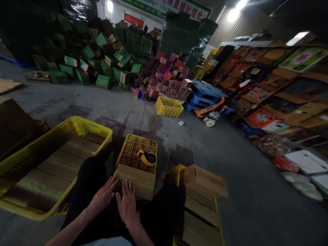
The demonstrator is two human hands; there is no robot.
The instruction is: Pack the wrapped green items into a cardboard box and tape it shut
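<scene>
A brown cardboard box lies on the near end of an upturned yellow plastic crate between my knees. My left hand rests at the box's left end, fingers stretched out and pressed flat against it. Beside it, my right hand lays its spread fingers on the box's near face. Neither hand grasps anything. Beyond the box, a tape dispenser with an orange-yellow body sits on the crate's top. The underside of the box is hidden.
To the left, a large yellow crate holds several flat cardboard boxes. Another crate on the right carries cardboard boxes. Farther off are a yellow basket, an orange pallet jack, blue pallets and heaps of green boxes.
</scene>
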